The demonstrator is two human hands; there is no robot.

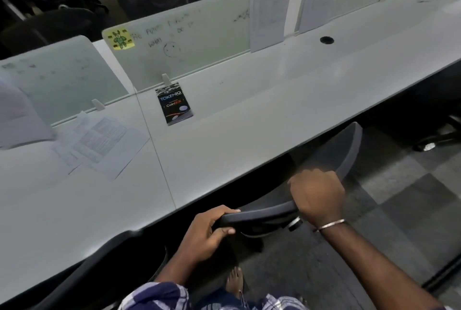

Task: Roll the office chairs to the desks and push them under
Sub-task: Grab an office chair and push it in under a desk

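A dark office chair [344, 150] stands partly under the front edge of the long white desk [224, 150]. Its curved grey backrest top runs from lower centre up to the right. My left hand [209, 230] grips the near end of the backrest rim, thumb underneath. My right hand [316, 195] is curled over the rim further right, with a metal bangle on the wrist. The chair's seat and base are mostly hidden beneath the desk. My bare foot [234, 282] is on the carpet below.
A black booklet [174, 105] and loose papers [99, 142] lie on the desk. Frosted dividers [179, 45] stand at its back. Another chair [107, 257] sits tucked at lower left. A chair base [434, 140] shows at right. Checkered carpet [411, 195] lies to the right.
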